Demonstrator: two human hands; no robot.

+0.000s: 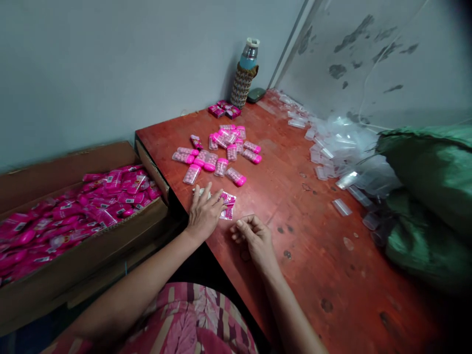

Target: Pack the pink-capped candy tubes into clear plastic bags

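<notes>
My left hand (205, 213) lies with its fingers spread at the table's left edge. Its fingertips rest against a flat pink printed wrapper (229, 204), which they partly cover. Just right of the wrapper, my right hand (254, 237) is held with thumb and fingertips pressed together; whatever may be between them is too small to make out. Beyond both hands lie several clear candy containers (221, 167) with pink caps and pink balls inside. A small pink packet (196, 142) is among them.
An open cardboard box (147, 221) of pink wrapped packs (92, 206) stands left of the red table (287, 206). Clear plastic sleeves (332, 142) and a green sack (431, 206) lie at right. A bottle in a knitted cover (243, 81) and small pink boxes (224, 109) stand at the back.
</notes>
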